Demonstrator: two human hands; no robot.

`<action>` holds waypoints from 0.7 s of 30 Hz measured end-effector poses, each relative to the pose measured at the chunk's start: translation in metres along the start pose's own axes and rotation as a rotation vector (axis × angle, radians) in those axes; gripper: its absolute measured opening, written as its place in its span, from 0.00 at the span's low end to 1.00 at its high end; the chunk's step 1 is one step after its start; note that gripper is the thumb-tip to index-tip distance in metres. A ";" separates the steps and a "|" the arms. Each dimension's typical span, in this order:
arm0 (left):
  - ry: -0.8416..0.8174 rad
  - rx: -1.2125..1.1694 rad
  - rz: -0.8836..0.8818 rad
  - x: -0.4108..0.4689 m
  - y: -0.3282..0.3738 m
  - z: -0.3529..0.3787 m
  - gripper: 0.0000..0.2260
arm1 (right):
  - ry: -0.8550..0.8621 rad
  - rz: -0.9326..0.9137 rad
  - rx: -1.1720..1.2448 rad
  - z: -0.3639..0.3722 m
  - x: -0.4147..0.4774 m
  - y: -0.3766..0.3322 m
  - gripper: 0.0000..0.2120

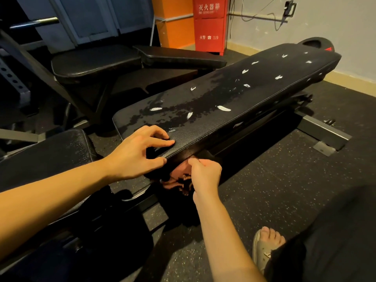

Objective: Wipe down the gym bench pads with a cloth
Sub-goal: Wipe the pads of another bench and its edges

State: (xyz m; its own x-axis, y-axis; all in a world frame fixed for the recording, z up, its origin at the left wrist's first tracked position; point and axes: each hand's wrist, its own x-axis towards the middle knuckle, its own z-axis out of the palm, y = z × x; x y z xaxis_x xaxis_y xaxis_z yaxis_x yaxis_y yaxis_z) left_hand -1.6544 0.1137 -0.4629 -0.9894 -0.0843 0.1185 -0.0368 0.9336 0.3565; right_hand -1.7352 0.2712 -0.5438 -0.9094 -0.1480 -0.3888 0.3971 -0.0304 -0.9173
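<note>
Where it shows between the frames, floor (264, 190): dark speckled rubber; runs from near right to the far wall
Long pad (254, 94): black, textured; stretches from the near middle to the far right; lies level on a steel frame (323, 131)
Second bench (91, 66): far left; two black pads set end to end; apart from the long pad
Seat pad (50, 151): near left; black and cracked; its edge just beside the near end of the long pad
Red box (209, 25): far middle, against the wall; white lettering on its front; an orange panel (173, 23) just to its left
Wet patch (183, 106): dark and glossy; spreads along the middle of the long pad
Left grip (138, 153): released, holding nothing; fingers spread and bent; fingertips rest on the near corner of the long pad; thumb touches the edge seam
Right grip (205, 176): grasping the cloth; fingers curled into it; sits just below the near edge of the long pad
Cloth (175, 180): reddish-brown, bunched; tucked under the near end of the long pad, between both grips
Foot (266, 243): near right, in a pale sandal, on the floor
White flecks (223, 108): small; scattered along the top of the long pad
</note>
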 end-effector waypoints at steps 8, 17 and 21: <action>-0.003 -0.010 0.006 -0.001 0.000 0.000 0.27 | 0.057 -0.068 -0.062 -0.007 0.006 0.009 0.05; -0.031 -0.009 0.004 0.001 -0.003 -0.002 0.27 | 0.293 -0.154 0.244 -0.024 0.012 -0.034 0.11; -0.038 -0.019 -0.006 0.003 -0.003 -0.003 0.26 | 0.066 -0.116 0.176 0.007 -0.031 -0.012 0.12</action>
State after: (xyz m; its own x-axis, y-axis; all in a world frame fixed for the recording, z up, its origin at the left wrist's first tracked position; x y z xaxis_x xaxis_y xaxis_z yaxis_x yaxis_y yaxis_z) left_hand -1.6567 0.1097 -0.4610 -0.9938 -0.0757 0.0809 -0.0400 0.9262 0.3750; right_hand -1.7110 0.2692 -0.5205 -0.9540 -0.0690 -0.2916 0.2997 -0.2165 -0.9292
